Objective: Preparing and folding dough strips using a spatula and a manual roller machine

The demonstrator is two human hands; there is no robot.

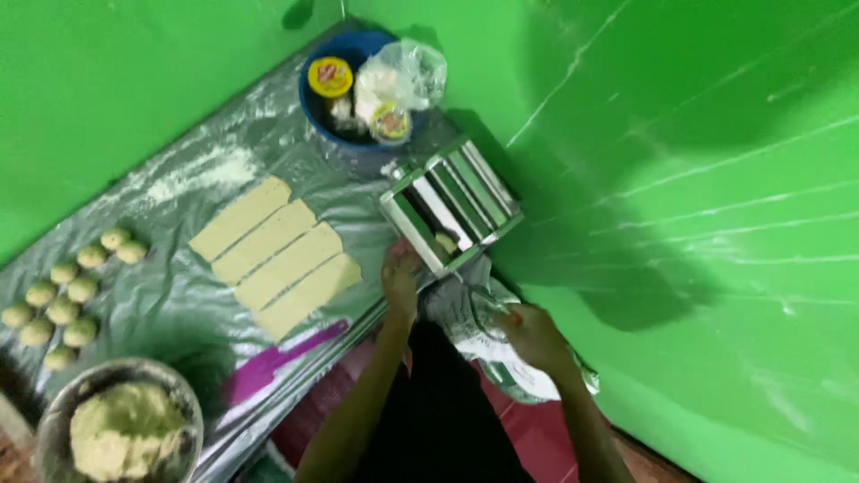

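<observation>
pasta roller (452, 207): shiny steel | left hand (400, 279) fingers touching it | right hand (534, 335) fingers curled, grip unclear

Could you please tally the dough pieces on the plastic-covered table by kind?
Flat dough strips: 4
Small dough balls: 10
Dough mass in the metal bowl: 1
Total: 15
</observation>
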